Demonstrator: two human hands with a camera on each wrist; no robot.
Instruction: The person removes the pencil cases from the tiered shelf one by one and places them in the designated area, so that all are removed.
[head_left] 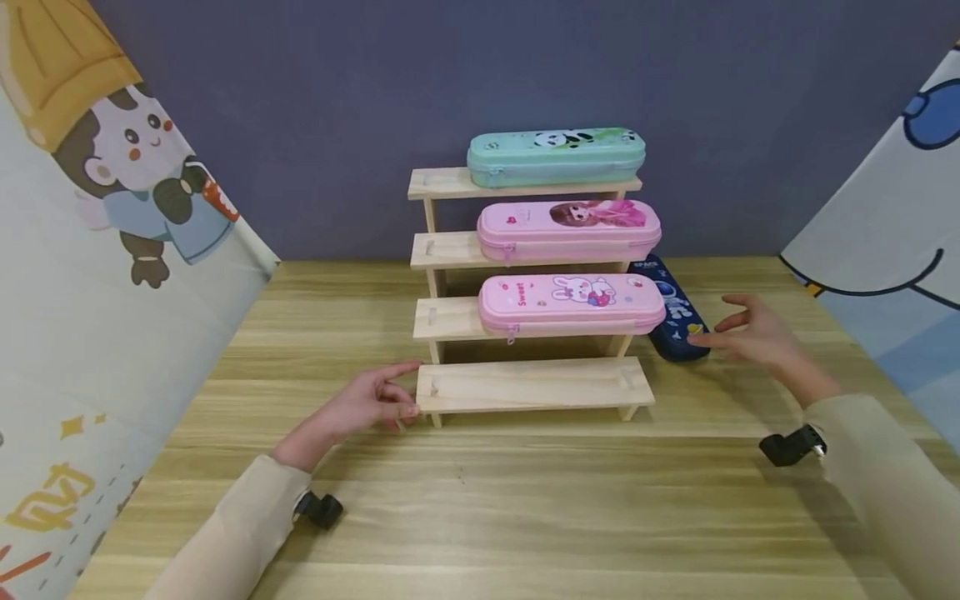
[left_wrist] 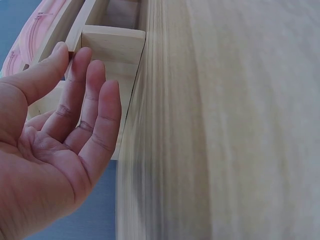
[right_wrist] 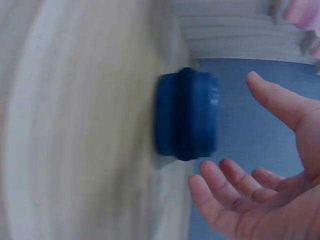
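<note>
A four-step wooden display stand (head_left: 532,387) is on the table. My left hand (head_left: 366,402) is at the left end of its lowest step; in the left wrist view the thumb and a finger pinch the board's edge, the other fingers loosely bent. A navy space-print pencil case (head_left: 672,312) lies on the table along the stand's right side, its far end partly hidden. My right hand (head_left: 757,335) is beside that case's near end, thumb and fingers spread. The right wrist view shows the case (right_wrist: 187,115) end-on in front of the right hand (right_wrist: 265,200), nothing gripped.
On the upper steps lie a green panda pencil case (head_left: 555,158), a pink girl-print case (head_left: 570,232) and a pink rabbit case (head_left: 572,305). A dark blue wall (head_left: 337,125) rises behind the wooden table (head_left: 487,517); printed cloths (head_left: 60,333) hang at both sides.
</note>
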